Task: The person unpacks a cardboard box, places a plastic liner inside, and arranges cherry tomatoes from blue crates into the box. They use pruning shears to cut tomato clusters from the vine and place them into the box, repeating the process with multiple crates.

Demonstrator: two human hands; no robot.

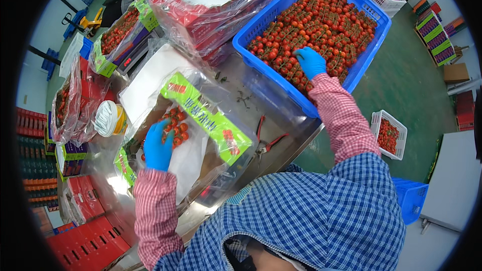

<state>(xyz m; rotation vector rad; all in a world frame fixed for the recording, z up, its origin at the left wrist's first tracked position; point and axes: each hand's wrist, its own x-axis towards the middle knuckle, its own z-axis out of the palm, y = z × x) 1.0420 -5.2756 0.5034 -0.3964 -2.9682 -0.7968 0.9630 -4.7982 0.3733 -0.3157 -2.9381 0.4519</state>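
Note:
My left hand (pixel 158 148), in a blue glove, is inside a lined carton, its fingers closed around part of a bunch of cherry tomatoes (pixel 177 130). White paper (pixel 192 158) lies beneath the bunch. The carton's green printed side (pixel 207 116) is covered by clear plastic film. To the right, a large blue plastic crate (pixel 278 86) is heaped with cherry tomatoes on the vine (pixel 320 22). My right hand (pixel 311 63), also gloved, touches the tomatoes near the crate's front side. Its fingertips are partly hidden, so a hold cannot be confirmed.
Red-handled pruning shears (pixel 266 143) lie on the metal table (pixel 244 120) near its edge, by stem scraps (pixel 244 98). Behind are a filled carton (pixel 122 32) on a scale and film-wrapped red cartons (pixel 211 22). A white tub (pixel 109 118) stands left. A white crate (pixel 389 135) sits on the floor.

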